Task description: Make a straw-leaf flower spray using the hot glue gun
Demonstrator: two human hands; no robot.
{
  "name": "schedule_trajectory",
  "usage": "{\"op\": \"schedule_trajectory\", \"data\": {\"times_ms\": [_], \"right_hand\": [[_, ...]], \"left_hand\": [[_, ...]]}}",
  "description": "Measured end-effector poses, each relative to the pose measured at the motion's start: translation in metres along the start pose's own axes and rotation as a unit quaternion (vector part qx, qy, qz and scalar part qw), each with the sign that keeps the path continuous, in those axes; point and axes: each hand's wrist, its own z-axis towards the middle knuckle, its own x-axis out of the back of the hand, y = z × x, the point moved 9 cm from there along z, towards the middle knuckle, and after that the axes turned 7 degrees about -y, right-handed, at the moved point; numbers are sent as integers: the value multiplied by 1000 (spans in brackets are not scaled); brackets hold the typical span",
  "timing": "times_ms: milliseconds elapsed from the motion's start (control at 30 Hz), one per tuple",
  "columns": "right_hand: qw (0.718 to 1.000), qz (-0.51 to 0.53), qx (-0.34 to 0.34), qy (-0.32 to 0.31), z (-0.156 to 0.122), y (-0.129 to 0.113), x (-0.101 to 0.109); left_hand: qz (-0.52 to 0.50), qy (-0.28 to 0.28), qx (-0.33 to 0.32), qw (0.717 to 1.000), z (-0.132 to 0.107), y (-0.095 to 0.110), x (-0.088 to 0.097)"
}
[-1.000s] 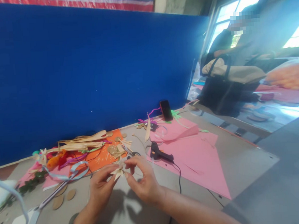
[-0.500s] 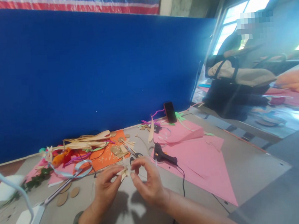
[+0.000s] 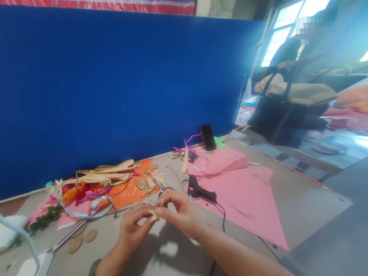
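Note:
Between my two hands is a small cream-coloured flower (image 3: 153,215) that looks made of corn husk, partly covered by fingers. My left hand (image 3: 135,227) pinches it from the left side. From the right, my right hand (image 3: 179,212) closes thumb and forefinger on its petals. Just beyond my fingers lie scissors (image 3: 160,186), half hidden behind my right hand. A black hot glue gun (image 3: 200,190) rests to the right on pink sheets (image 3: 248,205).
Dried husk strips (image 3: 107,173), coloured pieces and a pale blue ribbon (image 3: 78,212) lie at left around an orange sheet (image 3: 125,192). Wooden discs (image 3: 74,244) sit nearer me. A phone (image 3: 208,137) leans on the blue partition (image 3: 114,84). Another person stands at far right behind a black bag (image 3: 283,114).
My right hand has moved in closer to my left, its thumb and forefinger now pressing on the flower. The view has shifted very slightly.

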Motion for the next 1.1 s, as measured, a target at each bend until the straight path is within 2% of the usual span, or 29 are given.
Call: {"op": "schedule_trajectory", "data": {"times_ms": [100,300,567,633,767,933,1100], "right_hand": [[1000,-3,11,11,0,-1,2],[1000,-8,-23,20,-1,7,4],[995,70,-71,10,-1,20,-1],[995,62,-71,24,-2,22,1],[994,46,-81,61,-4,24,9],[991,60,-121,-8,-2,31,-3],[977,114,-177,-34,-7,43,-12]], "left_hand": [[4,-1,-7,1000,-2,0,0],[10,-14,-14,1000,-4,0,-3],[18,-34,-48,998,-7,11,-8],[25,-24,-48,998,-7,11,-6],[66,41,-38,996,-7,4,8],[111,70,-31,991,-9,-2,17],[134,80,-69,985,-10,8,16]]}}
